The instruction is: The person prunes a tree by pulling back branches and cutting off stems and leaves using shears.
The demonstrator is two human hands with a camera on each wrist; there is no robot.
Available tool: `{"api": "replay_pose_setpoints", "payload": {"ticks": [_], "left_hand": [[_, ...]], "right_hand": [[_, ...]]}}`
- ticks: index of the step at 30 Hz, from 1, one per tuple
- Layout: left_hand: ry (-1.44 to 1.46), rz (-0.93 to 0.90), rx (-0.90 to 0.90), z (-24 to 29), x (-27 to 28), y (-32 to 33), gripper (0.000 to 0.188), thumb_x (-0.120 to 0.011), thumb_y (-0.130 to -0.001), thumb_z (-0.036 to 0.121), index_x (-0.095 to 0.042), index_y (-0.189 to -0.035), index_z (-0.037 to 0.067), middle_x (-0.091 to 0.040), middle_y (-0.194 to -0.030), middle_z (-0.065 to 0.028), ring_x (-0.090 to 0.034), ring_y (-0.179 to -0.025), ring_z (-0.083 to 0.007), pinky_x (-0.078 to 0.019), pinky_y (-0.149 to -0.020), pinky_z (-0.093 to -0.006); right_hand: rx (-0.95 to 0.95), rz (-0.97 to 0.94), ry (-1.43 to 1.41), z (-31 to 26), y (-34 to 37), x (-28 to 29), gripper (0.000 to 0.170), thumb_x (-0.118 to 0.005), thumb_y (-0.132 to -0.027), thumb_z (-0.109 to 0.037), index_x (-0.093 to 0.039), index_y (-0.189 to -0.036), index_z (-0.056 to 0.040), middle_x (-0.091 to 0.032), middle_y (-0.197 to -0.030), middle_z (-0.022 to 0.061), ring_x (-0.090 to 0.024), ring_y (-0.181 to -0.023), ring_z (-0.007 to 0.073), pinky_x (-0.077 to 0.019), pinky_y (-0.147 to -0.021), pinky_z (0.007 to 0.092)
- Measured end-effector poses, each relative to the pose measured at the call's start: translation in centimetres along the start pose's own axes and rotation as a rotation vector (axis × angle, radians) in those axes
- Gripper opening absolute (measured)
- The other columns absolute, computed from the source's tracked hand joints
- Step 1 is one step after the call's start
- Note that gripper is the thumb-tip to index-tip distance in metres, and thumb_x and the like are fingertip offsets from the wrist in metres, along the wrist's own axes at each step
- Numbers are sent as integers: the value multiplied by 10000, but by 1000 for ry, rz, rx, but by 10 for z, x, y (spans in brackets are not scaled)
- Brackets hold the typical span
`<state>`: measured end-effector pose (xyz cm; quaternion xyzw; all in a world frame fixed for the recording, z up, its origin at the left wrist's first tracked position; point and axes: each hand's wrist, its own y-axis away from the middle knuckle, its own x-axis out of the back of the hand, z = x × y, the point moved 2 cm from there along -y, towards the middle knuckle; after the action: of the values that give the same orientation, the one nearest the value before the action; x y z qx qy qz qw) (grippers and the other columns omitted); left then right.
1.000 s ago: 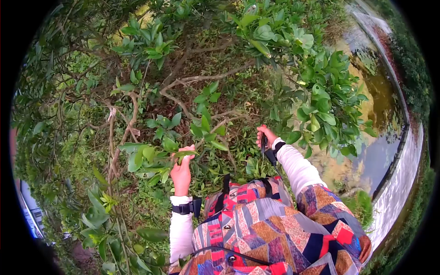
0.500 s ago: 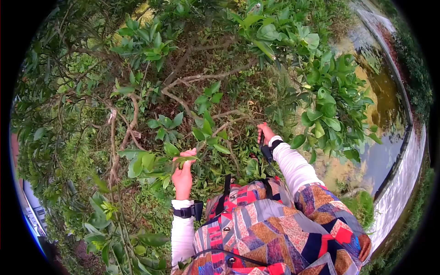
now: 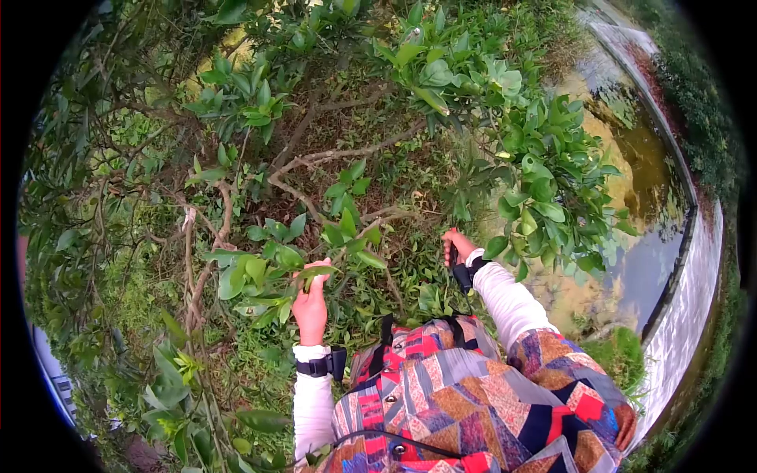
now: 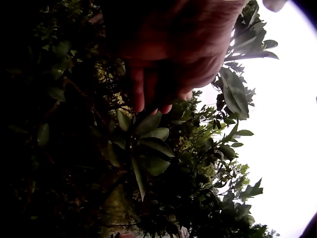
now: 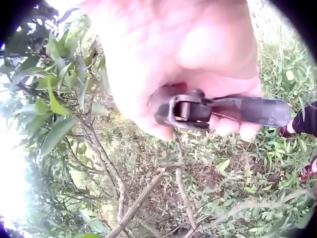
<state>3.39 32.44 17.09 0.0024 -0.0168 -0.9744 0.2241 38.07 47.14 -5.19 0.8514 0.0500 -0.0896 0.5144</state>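
My left hand (image 3: 310, 309) is raised among the leaves and holds a leafy citrus-like twig (image 3: 254, 272), with one leaf lying across its fingers. In the left wrist view the fingers (image 4: 137, 89) are bent down to the base of a leaf cluster (image 4: 153, 144). To the right and a little higher, my right hand (image 3: 457, 246) grips a pair of pruning shears. The right wrist view shows the black handle of the shears (image 5: 260, 111) across the palm, the fingers curled round it. The blades are hidden.
A bare forked branch (image 3: 315, 158) stretches in front of both hands. Dense foliage (image 3: 548, 173) hangs at the right, above a pond (image 3: 643, 165) with a pale concrete edge (image 3: 686, 303). More leafy shoots (image 3: 165, 370) stand left of my left arm. Undergrowth covers the ground.
The head view shifts slightly. My right hand rises a little towards the branch and then drops back, shears in its grip. My left hand stays at the twig.
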Motion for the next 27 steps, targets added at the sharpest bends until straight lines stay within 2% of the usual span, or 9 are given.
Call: {"api": "replay_pose_setpoints", "payload": {"ticks": [3, 5, 14, 16, 20, 21, 22, 24, 27], "left_hand": [[-32, 0, 4, -5, 1, -5, 207, -578, -1018, 129, -656, -1131, -26, -687, -1123, -91, -657, -1037, -168, -536, -923, -311], [-73, 66, 220, -18, 6, -5, 289, -588, -1021, 156, -613, -1255, -12, -644, -1210, -68, -572, -1139, -140, -428, -995, -277], [-209, -95, -177, 4, -20, -26, 230, -641, -984, 128, -679, -1132, -43, -676, -1179, -79, -629, -1041, -136, -461, -941, -277], [-141, -89, -120, 2, -24, -29, 211, -625, -985, 100, -667, -1141, -36, -682, -1159, -86, -646, -1017, -143, -479, -913, -275], [49, -133, -77, 30, -34, -26, 206, -575, -998, 59, -613, -1178, -34, -700, -1109, -104, -680, -968, -168, -525, -862, -286], [22, -158, -81, 30, -34, -25, 222, -561, -1010, 75, -580, -1199, -39, -712, -1061, -110, -686, -971, -178, -538, -863, -294], [18, -160, -82, 27, -33, -23, 222, -561, -1010, 75, -580, -1199, -39, -712, -1061, -110, -686, -971, -178, -538, -863, -294], [1, -280, -31, 17, -32, -20, 226, -565, -1014, 93, -586, -1191, -47, -720, -1020, -116, -692, -942, -177, -546, -862, -297], [-20, -349, -24, 9, -45, -21, 223, -565, -1015, 98, -594, -1190, -38, -727, -1011, -114, -700, -925, -176, -548, -860, -300]], "right_hand": [[15, -89, 30, 4, 32, 4, 263, -674, -868, -326, -515, -773, -139, -507, -660, 3, -536, -562, 191, -483, -538, 384], [43, -99, 16, 1, 53, 6, 255, -671, -882, -323, -531, -772, -140, -525, -675, 0, -542, -580, 185, -486, -554, 369], [306, -204, 38, -26, 146, 14, 196, -718, -897, -248, -604, -877, -89, -556, -726, 8, -568, -613, 132, -476, -525, 280], [388, -237, 72, -24, 155, 28, 197, -705, -921, -241, -612, -910, -67, -574, -753, 20, -587, -644, 138, -492, -531, 284], [503, 98, -359, -22, 152, 76, 289, -510, -1035, -311, -565, -1153, -54, -642, -846, 82, -634, -675, 227, -566, -583, 377], [666, -5, -267, -14, 114, 124, 390, -467, -1040, -401, -561, -1201, -59, -672, -970, 107, -652, -751, 260, -583, -668, 421], [878, 158, -292, -3, 59, 176, 420, -477, -1035, -400, -564, -1253, -52, -670, -1103, 103, -659, -849, 280, -578, -757, 476], [886, -46, -615, -37, 98, 159, 399, -505, -1025, -396, -562, -1225, -55, -653, -963, 123, -643, -883, 276, -556, -792, 471], [1036, -133, -653, -83, 127, 144, 397, -588, -983, -304, -546, -1276, -39, -642, -1059, 189, -621, -968, 362, -530, -881, 506]]}}
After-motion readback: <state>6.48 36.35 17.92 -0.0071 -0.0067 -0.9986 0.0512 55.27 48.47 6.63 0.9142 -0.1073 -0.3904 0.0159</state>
